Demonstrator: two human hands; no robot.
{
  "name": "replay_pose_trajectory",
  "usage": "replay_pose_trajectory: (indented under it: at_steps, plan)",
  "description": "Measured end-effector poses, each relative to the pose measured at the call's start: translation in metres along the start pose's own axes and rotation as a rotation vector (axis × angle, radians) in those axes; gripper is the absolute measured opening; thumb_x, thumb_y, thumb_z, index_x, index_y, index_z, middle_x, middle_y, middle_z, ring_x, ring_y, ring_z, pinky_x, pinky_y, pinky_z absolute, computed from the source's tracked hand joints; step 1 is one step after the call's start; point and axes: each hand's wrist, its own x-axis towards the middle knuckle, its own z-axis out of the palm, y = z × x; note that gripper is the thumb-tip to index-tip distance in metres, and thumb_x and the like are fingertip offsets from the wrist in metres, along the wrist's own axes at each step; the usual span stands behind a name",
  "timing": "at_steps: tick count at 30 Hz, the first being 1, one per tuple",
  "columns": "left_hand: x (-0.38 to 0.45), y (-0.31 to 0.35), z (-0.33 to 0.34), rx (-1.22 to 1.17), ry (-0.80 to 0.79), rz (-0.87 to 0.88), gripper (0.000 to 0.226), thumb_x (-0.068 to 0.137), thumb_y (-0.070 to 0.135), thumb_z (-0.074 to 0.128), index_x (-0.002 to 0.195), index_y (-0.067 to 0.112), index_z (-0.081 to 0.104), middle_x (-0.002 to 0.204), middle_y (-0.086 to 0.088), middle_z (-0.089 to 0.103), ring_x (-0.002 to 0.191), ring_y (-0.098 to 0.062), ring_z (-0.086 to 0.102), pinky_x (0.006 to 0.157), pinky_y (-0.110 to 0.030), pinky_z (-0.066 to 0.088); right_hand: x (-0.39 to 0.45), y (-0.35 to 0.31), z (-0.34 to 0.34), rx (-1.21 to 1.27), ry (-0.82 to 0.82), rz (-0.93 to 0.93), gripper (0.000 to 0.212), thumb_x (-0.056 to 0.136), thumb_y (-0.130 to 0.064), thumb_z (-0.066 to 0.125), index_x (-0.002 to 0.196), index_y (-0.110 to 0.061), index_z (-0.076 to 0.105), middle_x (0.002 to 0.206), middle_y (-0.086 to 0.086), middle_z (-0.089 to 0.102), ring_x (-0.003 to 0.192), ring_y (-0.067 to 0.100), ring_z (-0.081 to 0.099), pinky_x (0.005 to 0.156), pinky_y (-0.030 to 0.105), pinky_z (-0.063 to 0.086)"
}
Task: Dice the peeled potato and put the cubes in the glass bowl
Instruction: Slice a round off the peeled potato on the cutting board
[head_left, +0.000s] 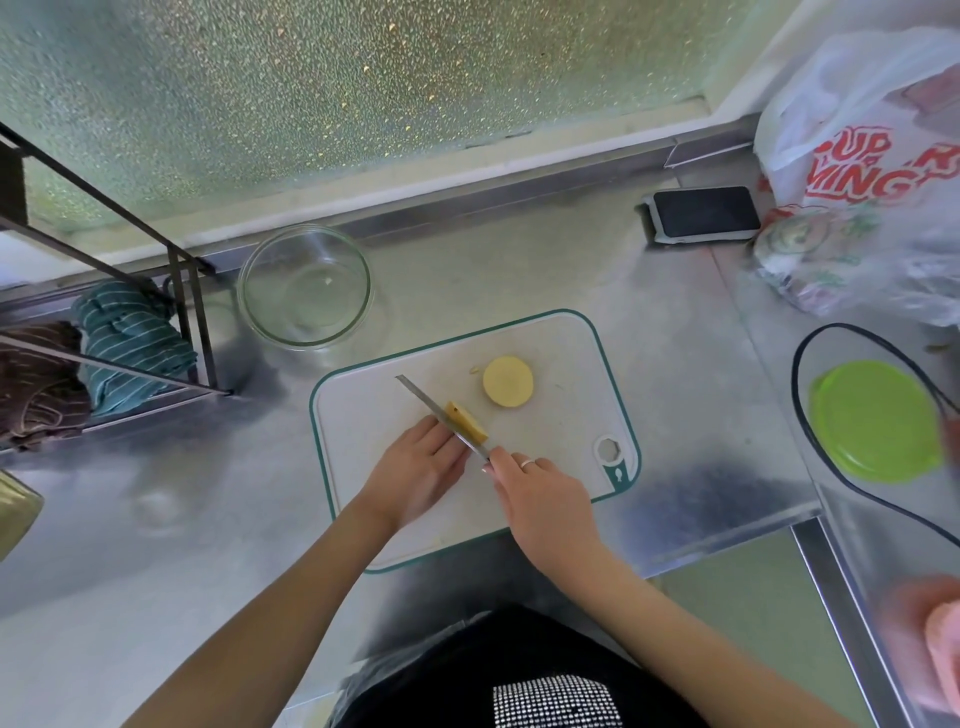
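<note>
While the knife (441, 415) rests its thin metal blade against a potato piece (467, 423), that piece sits near the middle of the cutting board (561, 358): pale yellow, wedge-like, with a flat cut face and a small dark spot near its far end. Left hand (415, 470) lies on the board on the blade's left side, fingers bent, fingertips touching the blade and the piece; whether it pinches the piece cannot be told. Right hand (540, 499) is closed around the knife handle, which is hidden under it, a ring on one finger. Second potato piece (508, 381) lies just beyond the first, apart from it, showing a round, smooth, pale yellow cut face. A tiny scrap lies beside its left edge.

Board is a white, speckled rounded rectangle with a teal rim and a hole at its right near corner, lying on a brushed steel counter (519, 260). Glass bowl (305, 286) stands off the board's far left corner, clear, round, with one small pale bit inside. Left of it, a striped teal cloth (130, 338) under a dark metal rack (176, 270). Far right: a black phone (704, 213), a printed white plastic bag (857, 171), a round green lid (878, 421). Frosted pebbled glass (363, 88) behind.
</note>
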Motion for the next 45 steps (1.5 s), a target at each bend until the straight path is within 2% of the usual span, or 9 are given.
replay_pose_trajectory:
  at_steps: [3, 9, 16, 27, 32, 35, 38, 41, 45]
  plan:
    - [-0.001, -0.002, 0.002, -0.003, -0.03, -0.009, 0.028, 0.09, 0.021, 0.047, 0.096, 0.005, 0.069, 0.097, -0.013, 0.067, 0.084, -0.032, 0.061, 0.076, -0.035, 0.054, 0.0, 0.001, 0.001, 0.022, 0.001, 0.002, 0.022, 0.075, -0.025, 0.076, 0.089, -0.016, 0.062, 0.059, -0.004, 0.061, 0.044, 0.015, 0.052, 0.034, 0.02, 0.035]
    - [-0.001, -0.004, 0.002, -0.002, -0.086, -0.019, 0.031, 0.093, 0.022, 0.042, 0.099, 0.004, 0.067, 0.097, -0.013, 0.066, 0.083, -0.032, 0.061, 0.077, -0.037, 0.051, 0.004, 0.004, 0.0, 0.084, -0.043, 0.017, 0.019, 0.091, -0.032, 0.035, 0.097, -0.019, 0.048, 0.057, -0.006, 0.06, 0.043, 0.013, 0.051, 0.034, 0.022, 0.033]
    - [-0.001, -0.004, -0.002, -0.059, -0.134, -0.03, 0.035, 0.093, 0.024, 0.04, 0.101, 0.004, 0.068, 0.102, -0.013, 0.066, 0.09, -0.032, 0.061, 0.08, -0.035, 0.054, 0.002, 0.005, 0.006, 0.092, -0.048, -0.004, 0.023, 0.08, -0.024, 0.071, 0.097, -0.014, 0.058, 0.057, -0.002, 0.061, 0.041, 0.015, 0.052, 0.033, 0.023, 0.039]
    - [-0.003, -0.004, -0.004, -0.092, -0.134, -0.06, 0.052, 0.101, 0.03, 0.022, 0.102, 0.004, 0.067, 0.102, -0.014, 0.066, 0.09, -0.032, 0.062, 0.08, -0.036, 0.054, 0.004, 0.0, 0.004, 0.097, -0.089, 0.027, 0.021, 0.079, -0.024, 0.072, 0.095, -0.015, 0.061, 0.056, -0.003, 0.061, 0.04, 0.015, 0.051, 0.035, 0.02, 0.031]
    - [0.001, 0.0, -0.002, -0.106, -0.091, -0.027, 0.028, 0.095, 0.02, 0.041, 0.095, 0.004, 0.064, 0.09, -0.011, 0.063, 0.08, -0.026, 0.053, 0.074, -0.033, 0.05, 0.004, 0.005, 0.013, 0.111, -0.146, 0.08, 0.028, 0.076, -0.021, 0.076, 0.094, -0.017, 0.056, 0.051, -0.003, 0.056, 0.036, 0.018, 0.051, 0.031, 0.023, 0.035]
    - [0.0, 0.001, -0.002, -0.114, -0.06, -0.046, 0.024, 0.093, 0.019, 0.045, 0.095, 0.005, 0.063, 0.09, -0.009, 0.062, 0.079, -0.024, 0.051, 0.074, -0.029, 0.046, 0.005, 0.006, 0.018, 0.119, -0.174, 0.098, 0.013, 0.087, -0.026, 0.057, 0.096, -0.018, 0.052, 0.05, -0.004, 0.055, 0.036, 0.016, 0.05, 0.032, 0.023, 0.035]
    - [0.001, -0.002, -0.002, -0.105, -0.04, -0.031, 0.021, 0.093, 0.019, 0.046, 0.094, 0.005, 0.062, 0.09, -0.01, 0.061, 0.079, -0.023, 0.05, 0.074, -0.029, 0.045, 0.008, 0.005, 0.023, 0.13, -0.279, 0.117, 0.016, 0.091, -0.022, 0.058, 0.105, -0.014, 0.058, 0.064, 0.002, 0.063, 0.05, 0.022, 0.06, 0.043, 0.03, 0.045]
    - [0.003, -0.004, -0.004, -0.098, -0.044, 0.004, 0.022, 0.093, 0.019, 0.046, 0.094, 0.005, 0.062, 0.09, -0.009, 0.062, 0.079, -0.023, 0.051, 0.073, -0.029, 0.047, 0.012, 0.008, 0.025, 0.176, -0.407, 0.142, 0.029, 0.101, -0.028, 0.038, 0.121, -0.012, 0.052, 0.086, 0.008, 0.067, 0.073, 0.028, 0.065, 0.064, 0.038, 0.05]
    - [0.004, -0.002, -0.003, -0.086, -0.042, -0.006, 0.021, 0.091, 0.019, 0.047, 0.093, 0.005, 0.063, 0.089, -0.009, 0.062, 0.077, -0.023, 0.052, 0.072, -0.029, 0.048, 0.013, 0.009, 0.022, 0.197, -0.368, 0.147, 0.017, 0.09, -0.024, 0.062, 0.101, -0.012, 0.06, 0.058, 0.002, 0.062, 0.045, 0.02, 0.059, 0.041, 0.03, 0.047]
